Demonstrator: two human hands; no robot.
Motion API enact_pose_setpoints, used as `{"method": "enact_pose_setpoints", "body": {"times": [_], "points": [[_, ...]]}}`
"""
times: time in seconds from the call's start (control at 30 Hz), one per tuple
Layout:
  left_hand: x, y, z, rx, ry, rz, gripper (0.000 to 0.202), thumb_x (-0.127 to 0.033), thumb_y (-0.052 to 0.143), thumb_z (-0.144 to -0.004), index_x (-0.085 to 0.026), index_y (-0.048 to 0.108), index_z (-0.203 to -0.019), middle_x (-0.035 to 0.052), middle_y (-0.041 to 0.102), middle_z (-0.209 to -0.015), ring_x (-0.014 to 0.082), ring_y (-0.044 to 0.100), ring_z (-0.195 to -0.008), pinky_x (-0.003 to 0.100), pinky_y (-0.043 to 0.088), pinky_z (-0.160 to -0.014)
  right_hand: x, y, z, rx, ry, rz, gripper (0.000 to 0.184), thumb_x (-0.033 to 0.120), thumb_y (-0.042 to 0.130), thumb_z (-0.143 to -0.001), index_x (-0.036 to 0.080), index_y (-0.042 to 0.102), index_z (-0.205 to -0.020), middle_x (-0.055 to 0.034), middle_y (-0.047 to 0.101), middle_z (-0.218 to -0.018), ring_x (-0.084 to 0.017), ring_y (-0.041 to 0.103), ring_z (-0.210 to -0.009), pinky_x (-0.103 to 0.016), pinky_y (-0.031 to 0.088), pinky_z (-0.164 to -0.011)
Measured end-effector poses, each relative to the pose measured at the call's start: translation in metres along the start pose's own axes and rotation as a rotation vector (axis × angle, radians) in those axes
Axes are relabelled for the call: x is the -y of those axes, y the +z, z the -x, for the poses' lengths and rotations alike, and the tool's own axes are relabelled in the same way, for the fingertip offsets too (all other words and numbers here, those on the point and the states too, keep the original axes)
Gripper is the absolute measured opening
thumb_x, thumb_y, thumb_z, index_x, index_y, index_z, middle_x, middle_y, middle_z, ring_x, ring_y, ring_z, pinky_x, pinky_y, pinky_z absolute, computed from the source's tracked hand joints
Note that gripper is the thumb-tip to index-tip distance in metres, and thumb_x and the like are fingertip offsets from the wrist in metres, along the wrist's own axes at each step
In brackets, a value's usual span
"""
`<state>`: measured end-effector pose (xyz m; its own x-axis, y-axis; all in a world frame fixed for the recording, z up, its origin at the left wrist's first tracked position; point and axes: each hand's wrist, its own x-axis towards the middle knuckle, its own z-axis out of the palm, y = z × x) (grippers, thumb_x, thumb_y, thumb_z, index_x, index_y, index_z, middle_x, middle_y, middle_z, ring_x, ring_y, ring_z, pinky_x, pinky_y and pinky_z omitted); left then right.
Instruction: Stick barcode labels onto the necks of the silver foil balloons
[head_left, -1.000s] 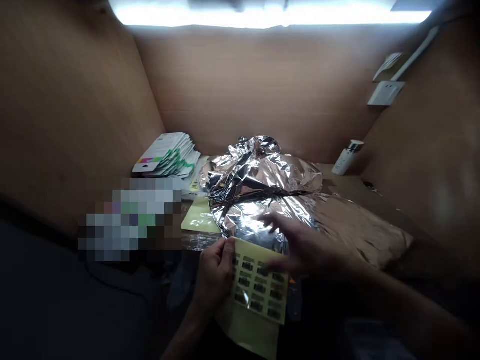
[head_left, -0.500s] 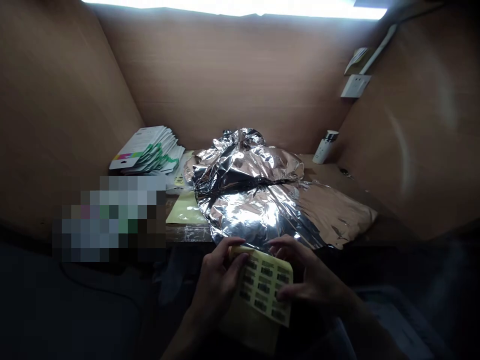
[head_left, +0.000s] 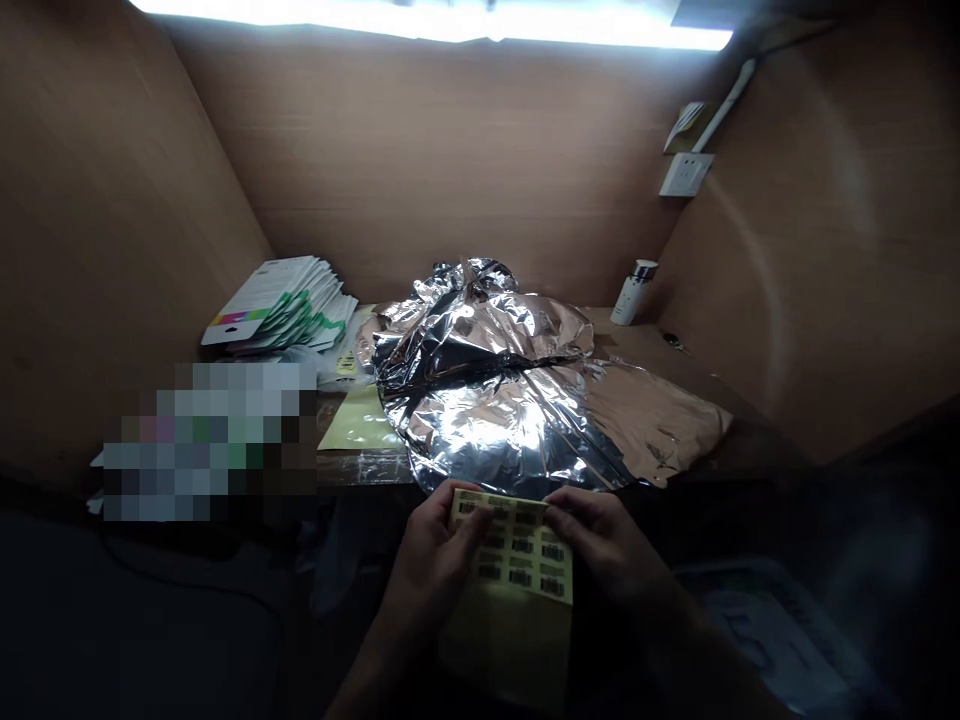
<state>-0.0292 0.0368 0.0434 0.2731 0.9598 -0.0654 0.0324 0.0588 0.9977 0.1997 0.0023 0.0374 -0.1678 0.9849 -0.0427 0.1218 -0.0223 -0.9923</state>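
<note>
Barcode label sheet [head_left: 517, 550] pinched by left hand [head_left: 439, 565] and right hand [head_left: 604, 540], digits unreadable

Label sheet [head_left: 517, 548] reads as paper to me, smooth w/ a slight sheen on the yellow backing, printed labels approx matt. Foil sheet [head_left: 480, 420] is thin metal, v. glossy, mirror-like, heavily creased, coppery toward the right. Card stack [head_left: 274, 305] looks like smooth coated paper. Small bottle [head_left: 634, 292]: matt white plastic body, shiny metal cap. Wall socket [head_left: 686, 174]: smooth white plastic. Wall panels [head_left: 450, 170]: wood-look board, smooth, matt. Desk edge [head_left: 360, 468]: dark wood, rough-looking, poorly lit.
</note>
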Motion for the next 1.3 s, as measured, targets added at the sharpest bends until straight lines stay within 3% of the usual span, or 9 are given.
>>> {"method": "enact_pose_setpoints", "body": {"times": [0.17, 0.3, 0.53, 0.63, 0.73, 0.9, 1.03, 1.2, 1.3], "points": [[0.001, 0.009, 0.001, -0.025, 0.061, -0.104, 0.032, -0.047, 0.063, -0.096, -0.015, 0.064, -0.088, 0.0059, 0.071, -0.074, 0.0198, 0.066, -0.066, 0.024, 0.050, -0.055, -0.001, 0.003, 0.002, -0.119, -0.324, 0.464, 0.036, 0.034, 0.054, -0.103, 0.028, 0.065, -0.137, -0.0097, 0.071, -0.117, -0.025, 0.069, -0.101, -0.039, 0.059, -0.085], [0.000, 0.013, 0.000, -0.018, 0.104, -0.197, 0.030, -0.045, 0.061, -0.097, -0.017, 0.065, -0.089, 0.0067, 0.075, -0.078, 0.0214, 0.069, -0.068, 0.024, 0.051, -0.056, -0.003, 0.003, -0.003, -0.235, -0.619, 0.854, 0.037, 0.022, 0.057, -0.101, 0.028, 0.064, -0.137, -0.0120, 0.069, -0.124, -0.029, 0.065, -0.109, -0.048, 0.053, -0.092], [0.008, 0.011, 0.001, -0.036, 0.103, -0.260, 0.036, -0.050, 0.058, -0.098, -0.017, 0.062, -0.084, 0.0029, 0.067, -0.067, 0.0170, 0.061, -0.059, 0.022, 0.044, -0.051, -0.011, 0.007, 0.001, -0.253, -0.821, 0.909, 0.036, 0.014, 0.064, -0.094, 0.029, 0.067, -0.126, -0.0090, 0.074, -0.109, -0.027, 0.067, -0.094, -0.047, 0.049, -0.081], [0.015, 0.008, 0.003, -0.053, 0.082, -0.295, 0.038, -0.051, 0.057, -0.098, -0.018, 0.059, -0.080, -0.0004, 0.059, -0.061, 0.0139, 0.053, -0.053, 0.021, 0.038, -0.048, -0.009, 0.005, 0.003, -0.231, -0.760, 0.716, 0.018, 0.017, 0.064, -0.094, 0.028, 0.072, -0.106, -0.0058, 0.074, -0.096, -0.023, 0.067, -0.086, -0.044, 0.050, -0.080], [0.023, 0.003, 0.005, -0.007, 0.069, -0.332, 0.038, -0.050, 0.055, -0.099, -0.019, 0.055, -0.077, -0.0021, 0.055, -0.059, 0.0129, 0.049, -0.053, 0.021, 0.034, -0.049, 0.001, -0.013, -0.008, -0.268, -0.489, 0.459, 0.006, 0.026, 0.066, -0.096, 0.025, 0.071, -0.095, -0.0037, 0.072, -0.088, -0.020, 0.066, -0.081, -0.036, 0.052, -0.074], [0.029, -0.004, 0.005, 0.108, 0.055, -0.380, 0.039, -0.049, 0.050, -0.102, -0.020, 0.052, -0.076, -0.0026, 0.052, -0.061, 0.0131, 0.047, -0.054, 0.022, 0.033, -0.051, 0.013, -0.045, -0.049, -0.011, -0.175, 0.534, 0.022, 0.039, 0.068, -0.095, 0.019, 0.073, -0.087, -0.0030, 0.073, -0.081, -0.019, 0.067, -0.076, -0.030, 0.048, -0.067], [0.030, -0.007, 0.003, 0.133, 0.066, -0.408, 0.038, -0.048, 0.048, -0.103, -0.020, 0.052, -0.078, -0.0018, 0.055, -0.063, 0.0137, 0.049, -0.057, 0.023, 0.034, -0.052, 0.001, -0.035, -0.067, 0.100, -0.195, 0.772, 0.020, 0.036, 0.069, -0.097, 0.019, 0.073, -0.086, -0.0005, 0.074, -0.080, -0.016, 0.065, -0.072, -0.031, 0.044, -0.075], [0.032, -0.015, 0.000, 0.134, 0.069, -0.438, 0.035, -0.046, 0.048, -0.104, -0.020, 0.053, -0.081, -0.0016, 0.058, -0.066, 0.0143, 0.052, -0.059, 0.023, 0.036, -0.054, -0.014, -0.033, -0.064, -0.127, -0.213, 1.217, 0.036, 0.051, 0.073, -0.092, 0.018, 0.064, -0.082, -0.0042, 0.071, -0.080, -0.023, 0.065, -0.078, -0.041, 0.037, -0.089], [0.026, -0.022, -0.003, 0.172, 0.077, -0.481, 0.034, -0.043, 0.046, -0.106, -0.020, 0.052, -0.080, -0.0011, 0.060, -0.068, 0.0147, 0.054, -0.060, 0.024, 0.039, -0.056, -0.013, -0.050, -0.061, -0.067, -0.285, 1.285, 0.037, 0.054, 0.076, -0.088, 0.019, 0.063, -0.094, -0.0060, 0.068, -0.093, -0.024, 0.062, -0.089, -0.039, 0.038, -0.089]]}}
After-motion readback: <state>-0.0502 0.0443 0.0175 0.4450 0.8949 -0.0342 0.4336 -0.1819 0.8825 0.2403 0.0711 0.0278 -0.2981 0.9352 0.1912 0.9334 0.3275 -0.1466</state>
